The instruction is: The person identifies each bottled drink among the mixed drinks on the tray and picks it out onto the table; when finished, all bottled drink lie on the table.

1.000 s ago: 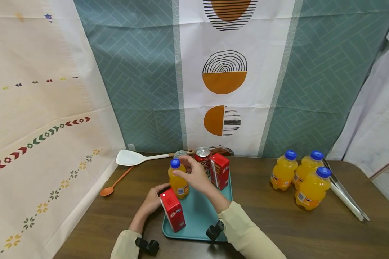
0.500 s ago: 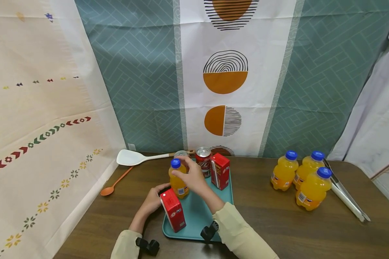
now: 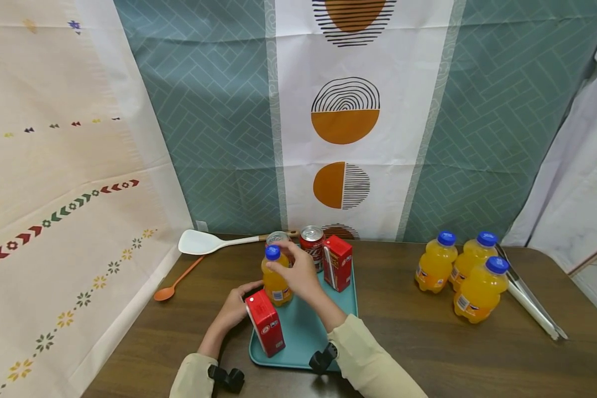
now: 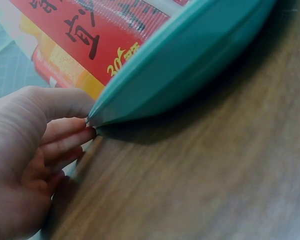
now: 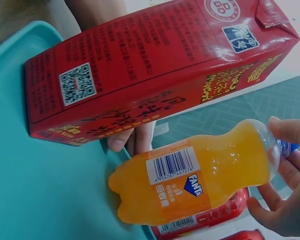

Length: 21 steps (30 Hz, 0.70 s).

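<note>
An orange soda bottle with a blue cap stands upright on the teal tray. My right hand holds this bottle by the neck, its thumb and fingers around it just below the cap in the right wrist view. My left hand pinches the tray's left rim, as the left wrist view shows. Beside the left hand, a red drink carton stands at the tray's near left. Another red carton is at the far right of the tray, next to a red soda can. A second can is partly hidden behind the bottle.
Several items lie around on the wooden table: a white spatula and an orange spoon at the left, three orange soda bottles and metal tongs at the right. Fabric hangs behind the table.
The held bottle has shifted slightly to the right on the tray, together with my right hand, in the last half second. My left hand stays at the tray's rim.
</note>
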{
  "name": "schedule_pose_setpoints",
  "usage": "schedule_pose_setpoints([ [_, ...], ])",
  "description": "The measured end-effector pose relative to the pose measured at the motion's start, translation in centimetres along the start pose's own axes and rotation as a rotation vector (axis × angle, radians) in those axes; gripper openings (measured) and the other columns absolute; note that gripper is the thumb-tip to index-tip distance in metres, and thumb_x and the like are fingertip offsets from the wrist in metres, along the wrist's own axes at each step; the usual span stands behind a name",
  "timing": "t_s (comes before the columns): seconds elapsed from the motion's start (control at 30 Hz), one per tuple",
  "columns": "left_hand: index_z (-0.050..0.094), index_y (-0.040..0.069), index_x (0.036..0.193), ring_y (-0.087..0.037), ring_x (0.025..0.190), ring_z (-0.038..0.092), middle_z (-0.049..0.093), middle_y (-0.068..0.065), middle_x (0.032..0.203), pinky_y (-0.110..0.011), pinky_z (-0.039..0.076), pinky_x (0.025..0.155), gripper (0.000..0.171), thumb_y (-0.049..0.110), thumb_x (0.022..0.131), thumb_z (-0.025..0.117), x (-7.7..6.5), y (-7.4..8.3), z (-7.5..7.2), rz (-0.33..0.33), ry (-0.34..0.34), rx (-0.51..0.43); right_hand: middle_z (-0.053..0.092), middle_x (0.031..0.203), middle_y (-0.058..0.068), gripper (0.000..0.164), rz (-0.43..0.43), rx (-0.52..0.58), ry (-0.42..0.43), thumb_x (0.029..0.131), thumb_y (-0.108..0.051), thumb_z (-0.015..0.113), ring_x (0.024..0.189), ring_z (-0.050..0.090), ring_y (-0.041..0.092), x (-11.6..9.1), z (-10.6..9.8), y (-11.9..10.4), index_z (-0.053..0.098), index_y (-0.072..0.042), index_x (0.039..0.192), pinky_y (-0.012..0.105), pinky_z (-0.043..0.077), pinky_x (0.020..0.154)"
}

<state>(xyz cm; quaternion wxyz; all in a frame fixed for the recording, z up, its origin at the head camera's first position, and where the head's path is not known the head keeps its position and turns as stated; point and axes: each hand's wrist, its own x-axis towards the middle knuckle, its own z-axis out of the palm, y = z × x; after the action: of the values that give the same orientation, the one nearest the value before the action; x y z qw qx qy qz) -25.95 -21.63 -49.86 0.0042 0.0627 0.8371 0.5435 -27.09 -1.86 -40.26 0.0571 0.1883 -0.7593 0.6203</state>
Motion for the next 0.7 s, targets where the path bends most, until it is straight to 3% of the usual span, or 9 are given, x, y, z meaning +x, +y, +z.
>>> schedule_pose_setpoints([
  [0.3, 0.062, -0.001, 0.128, -0.039, 0.126, 0.055, 0.062, -0.021, 0.131, -0.053, 0.044, 0.106, 0.043, 0.009, 0.086, 0.065, 0.2, -0.2, 0.0, 0.020, -0.005, 0.006, 0.070, 0.114, 0.012, 0.038, -0.022, -0.036, 0.052, 0.087, -0.019, 0.073, 0.107, 0.064, 0.027, -0.6, -0.5, 0.3, 0.064, -0.010, 0.123, 0.039, 0.054, 0.090],
  [0.57, 0.060, -0.002, 0.129, -0.038, 0.124, 0.057, 0.062, -0.022, 0.131, -0.048, 0.048, 0.103, 0.043, 0.009, 0.087, 0.064, 0.3, -0.1, 0.2, 0.042, -0.014, 0.013, 0.069, 0.117, 0.012, 0.038, -0.030, -0.033, 0.065, 0.086, -0.017, 0.074, 0.109, 0.063, 0.030, -1.1, -1.9, 0.4, 0.064, -0.010, 0.122, 0.051, 0.051, 0.095],
  [0.7, 0.061, -0.001, 0.130, -0.037, 0.124, 0.057, 0.062, -0.021, 0.132, -0.048, 0.048, 0.104, 0.043, 0.009, 0.088, 0.063, 0.3, -0.1, 0.2, 0.022, -0.009, 0.005, 0.069, 0.119, 0.013, 0.037, -0.006, 0.000, 0.053, 0.086, -0.016, 0.074, 0.112, 0.062, 0.031, -1.6, -2.6, 0.0, 0.064, -0.009, 0.122, 0.052, 0.050, 0.098],
])
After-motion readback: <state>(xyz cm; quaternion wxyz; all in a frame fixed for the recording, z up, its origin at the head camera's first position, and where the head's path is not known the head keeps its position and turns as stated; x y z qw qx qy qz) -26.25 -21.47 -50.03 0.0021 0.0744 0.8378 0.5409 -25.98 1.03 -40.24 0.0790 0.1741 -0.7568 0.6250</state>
